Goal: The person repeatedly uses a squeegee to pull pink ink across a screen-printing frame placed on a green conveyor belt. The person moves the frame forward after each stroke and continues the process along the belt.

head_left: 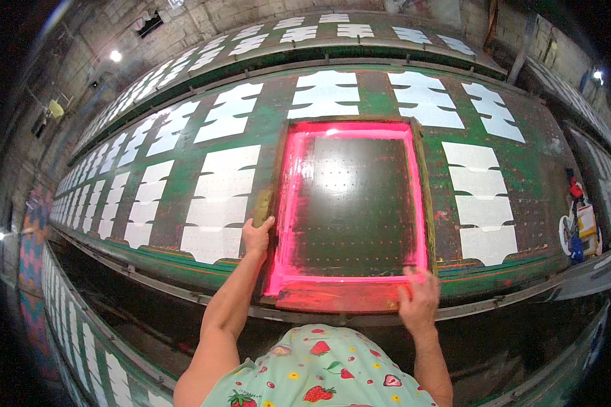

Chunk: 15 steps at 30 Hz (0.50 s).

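A screen printing frame (423,197) with a dark mesh lies on the long green table in front of me. Bright pink ink lines the mesh's edges, and small dots run across it in rows. My left hand (256,237) is closed on the frame's left side rail, its thumb toward the mesh. At the near right corner my right hand (419,298) has its fingers curled over the frame's edge; the palm side is hidden. A broad bar (339,296) stained red and pink runs along the near end, between my two hands.
White cut fabric pieces (224,197) lie in rows on the green table (166,166); another stack (480,203) sits right of the frame. A second table (305,47) with more pieces stands behind. Bottles and a white container (586,220) are at the right end.
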Available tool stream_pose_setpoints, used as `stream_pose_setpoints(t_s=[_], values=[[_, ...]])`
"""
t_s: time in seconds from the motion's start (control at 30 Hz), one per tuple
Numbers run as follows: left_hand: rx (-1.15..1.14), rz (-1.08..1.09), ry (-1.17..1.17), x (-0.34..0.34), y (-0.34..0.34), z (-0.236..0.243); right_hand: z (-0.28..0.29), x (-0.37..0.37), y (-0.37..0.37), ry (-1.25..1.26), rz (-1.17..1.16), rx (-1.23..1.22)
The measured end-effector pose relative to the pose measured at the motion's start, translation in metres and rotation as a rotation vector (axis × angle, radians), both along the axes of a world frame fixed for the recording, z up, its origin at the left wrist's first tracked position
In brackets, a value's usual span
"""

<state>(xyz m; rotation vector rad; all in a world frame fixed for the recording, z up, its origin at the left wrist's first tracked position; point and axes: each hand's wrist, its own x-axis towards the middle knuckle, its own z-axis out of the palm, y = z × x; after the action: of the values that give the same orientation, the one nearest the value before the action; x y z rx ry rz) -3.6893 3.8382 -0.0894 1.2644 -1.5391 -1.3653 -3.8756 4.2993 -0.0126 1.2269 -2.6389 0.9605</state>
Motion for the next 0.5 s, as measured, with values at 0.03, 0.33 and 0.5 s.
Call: stream_pose_setpoints(t_s=[0.03,0.33,0.5], values=[[-0.008,0.015,-0.030,-0.001,-0.001,-0.003,0.007,0.010,-0.007,-0.046,0.157,0.021],[-0.095,0.026,-0.224,0.005,0.002,0.006,0.021,0.056,-0.072,0.166,0.552,0.195],[-0.528,-0.114,-0.160,0.053,0.040,0.067,0.023,0.065,-0.115,0.187,0.540,0.339]])
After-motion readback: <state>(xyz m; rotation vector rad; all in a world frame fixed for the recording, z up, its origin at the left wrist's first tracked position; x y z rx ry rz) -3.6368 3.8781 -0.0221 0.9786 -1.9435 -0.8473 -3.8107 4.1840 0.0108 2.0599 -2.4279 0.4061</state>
